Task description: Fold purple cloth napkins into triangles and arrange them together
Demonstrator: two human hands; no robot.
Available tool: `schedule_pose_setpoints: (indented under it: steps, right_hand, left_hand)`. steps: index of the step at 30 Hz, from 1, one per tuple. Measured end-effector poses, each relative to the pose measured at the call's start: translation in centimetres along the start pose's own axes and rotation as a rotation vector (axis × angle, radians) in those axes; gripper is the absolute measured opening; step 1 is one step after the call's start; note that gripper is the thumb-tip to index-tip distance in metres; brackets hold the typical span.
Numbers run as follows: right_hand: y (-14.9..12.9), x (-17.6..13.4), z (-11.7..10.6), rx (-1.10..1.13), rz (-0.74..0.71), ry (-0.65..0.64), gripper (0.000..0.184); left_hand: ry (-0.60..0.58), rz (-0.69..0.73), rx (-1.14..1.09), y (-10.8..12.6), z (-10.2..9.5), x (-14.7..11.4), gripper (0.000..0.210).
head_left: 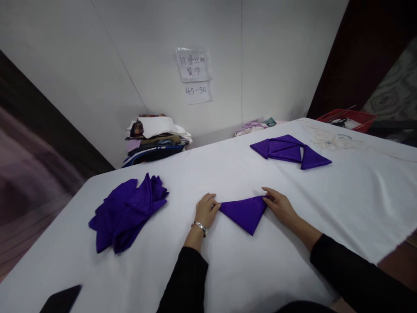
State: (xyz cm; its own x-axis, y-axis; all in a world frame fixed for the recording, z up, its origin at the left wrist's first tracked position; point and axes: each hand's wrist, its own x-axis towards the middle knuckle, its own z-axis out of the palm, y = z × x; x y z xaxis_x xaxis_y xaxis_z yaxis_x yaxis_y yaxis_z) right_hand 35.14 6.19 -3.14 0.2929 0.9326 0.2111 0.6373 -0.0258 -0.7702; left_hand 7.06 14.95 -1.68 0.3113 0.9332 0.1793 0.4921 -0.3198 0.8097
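A purple cloth napkin point(246, 213), folded into a triangle with its point toward me, lies on the white-covered table between my hands. My left hand point(207, 209), a silver bracelet at its wrist, pinches the left corner. At the opposite corner my right hand point(279, 206) grips the cloth between thumb and fingers. Several folded purple napkins point(286, 150) overlap farther back on the right. To the left sits a loose heap of crumpled purple napkins point(128, 213).
A white tablecloth point(156, 278) covers the table. A dark flat object point(61, 300) lies at the near left. Stacked clothes point(156, 139) and more fabric point(250, 127) stand behind the far edge, below a wall sign point(194, 65). A red basket point(361, 119) is at the back right.
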Motion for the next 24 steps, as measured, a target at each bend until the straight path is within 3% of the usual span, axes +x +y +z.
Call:
schedule_pose_setpoints:
  steps: [8,16,24]
  right_hand:
    - [-0.7,-0.1,-0.4,-0.197,0.010,-0.024,0.043]
    - [-0.9,0.2,-0.5,-0.303,-0.006,-0.056,0.040]
    - [-1.5,0.2,-0.7,-0.360,-0.021,-0.094,0.034]
  left_hand:
    - [0.071,-0.017,0.044,0.3,0.5,0.5,0.013]
    - [-0.074,0.009,0.225,-0.1,-0.3,0.6,0.012]
    - [-0.022,-0.039,0.383,0.7,0.4,0.6,0.012]
